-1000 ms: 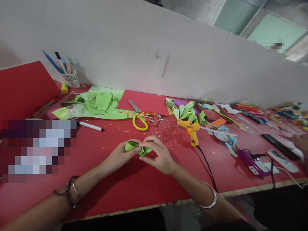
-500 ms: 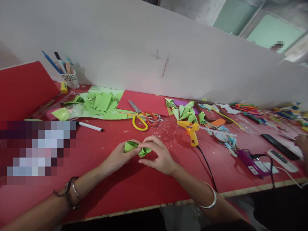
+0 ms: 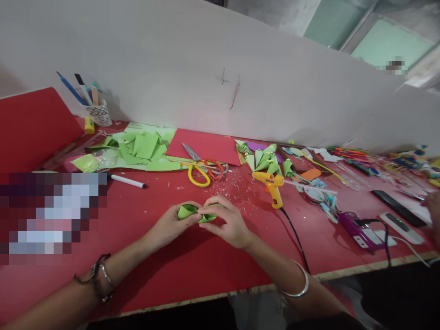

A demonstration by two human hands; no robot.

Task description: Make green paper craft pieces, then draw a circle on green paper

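A piece of green paper [image 3: 187, 211], curled into loops at both ends, is held between my two hands above the red table [image 3: 192, 266]. My left hand [image 3: 172, 224] pinches its left loop and middle with thumb and fingers. On the other side, the fingers and thumb of my right hand [image 3: 227, 222] close round the right loop. Behind my hands lie scissors [image 3: 199, 172] with yellow and orange handles. A yellow glue gun [image 3: 271, 185] rests to the right of my right hand, its black cord running to the front edge.
Cut green paper pieces [image 3: 146, 145] are heaped at the back left, beside a red sheet [image 3: 206, 145]. Folded green paper cones [image 3: 266, 160] stand behind the glue gun. A white marker [image 3: 128, 181], a pen cup [image 3: 98, 113] and a purple power strip [image 3: 360, 233] surround. Another person's hand [image 3: 433, 206] shows at far right.
My right thumb has come up against the green paper, narrowing the gap to the fingers. The left hand keeps its hold. The view has shifted slightly.
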